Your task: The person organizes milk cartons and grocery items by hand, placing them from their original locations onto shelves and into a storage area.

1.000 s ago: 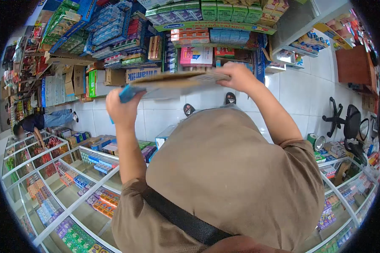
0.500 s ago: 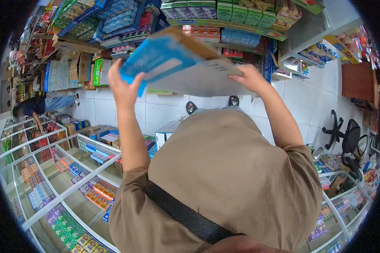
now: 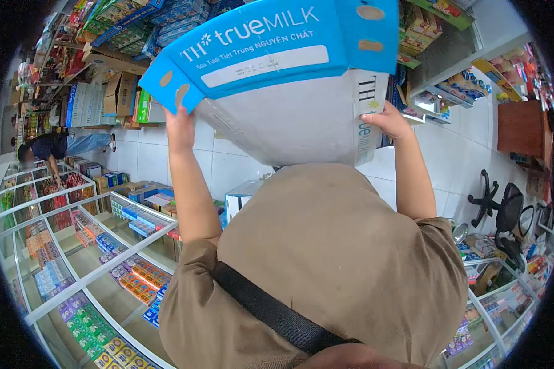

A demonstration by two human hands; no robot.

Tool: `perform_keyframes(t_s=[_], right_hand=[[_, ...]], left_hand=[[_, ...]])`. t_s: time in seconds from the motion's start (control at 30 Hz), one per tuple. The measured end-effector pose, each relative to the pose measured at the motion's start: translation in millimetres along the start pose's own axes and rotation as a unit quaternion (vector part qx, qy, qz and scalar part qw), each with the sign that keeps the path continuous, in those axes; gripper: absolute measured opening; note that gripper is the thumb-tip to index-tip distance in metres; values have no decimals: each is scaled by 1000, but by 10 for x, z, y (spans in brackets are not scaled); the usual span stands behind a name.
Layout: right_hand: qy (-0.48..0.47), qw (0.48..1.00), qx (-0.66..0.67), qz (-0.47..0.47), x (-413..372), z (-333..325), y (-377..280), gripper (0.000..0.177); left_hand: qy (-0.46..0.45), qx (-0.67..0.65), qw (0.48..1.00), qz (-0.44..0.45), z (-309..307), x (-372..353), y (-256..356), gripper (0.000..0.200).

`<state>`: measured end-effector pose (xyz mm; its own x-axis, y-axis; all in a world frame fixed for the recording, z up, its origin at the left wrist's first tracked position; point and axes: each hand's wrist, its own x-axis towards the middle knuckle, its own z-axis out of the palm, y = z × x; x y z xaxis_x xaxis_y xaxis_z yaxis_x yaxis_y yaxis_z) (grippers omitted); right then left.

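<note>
A blue and white TH true MILK cardboard box point(image 3: 271, 117) is held up in front of me. Its blue panel with the printed name faces me, and oval hand holes show in the flaps at both ends. My left hand point(image 3: 180, 130) grips the lower corner of the left blue flap, beside a hand hole, with most fingers hidden behind the cardboard. At the right edge of the box, my right hand point(image 3: 389, 122) is closed on the white side, its thumb in front and the other fingers mostly out of sight. What lies behind the box is covered.
Shelves with stacked drink cartons point(image 3: 181, 31) stand ahead. A glass display counter point(image 3: 104, 277) with small packs runs along the left and behind. A person point(image 3: 49, 150) leans over the counter at far left. On the right are an office chair point(image 3: 508, 206) and a brown cabinet point(image 3: 523, 129).
The box has turned so its printed blue panel faces me and now spreads wider. My left hand has moved slightly down, my right hand slightly right. My feet are now hidden behind the box.
</note>
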<state>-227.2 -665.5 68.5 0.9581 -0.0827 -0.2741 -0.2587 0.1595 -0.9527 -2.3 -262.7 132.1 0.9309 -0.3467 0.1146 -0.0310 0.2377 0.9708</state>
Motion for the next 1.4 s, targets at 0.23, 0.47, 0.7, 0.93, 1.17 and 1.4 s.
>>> perform_keyframes(t_s=[0.23,0.47,0.7,0.93,1.17,1.4], right_hand=[[37,999,22,14,1,31,30,42],[94,995,-19,8,88,223,307,47],[321,856,-388,-121,252,-244,1030,51],[478,800,-362,-3,551,-1540,1207,50],[369,751,-523,159,1312,-2496,1421,69],[306,703,-571,292,1865,-2811,1695,56]], left_hand=[[33,-47,998,-1,28,-20,143,62],[7,-77,994,-79,-221,-242,-172,59],[-21,126,986,-110,-162,-498,-236,44],[-116,469,859,-169,294,-635,17,31],[-92,545,828,-98,447,-1037,-39,29],[-16,475,853,-215,703,-1512,-108,30]])
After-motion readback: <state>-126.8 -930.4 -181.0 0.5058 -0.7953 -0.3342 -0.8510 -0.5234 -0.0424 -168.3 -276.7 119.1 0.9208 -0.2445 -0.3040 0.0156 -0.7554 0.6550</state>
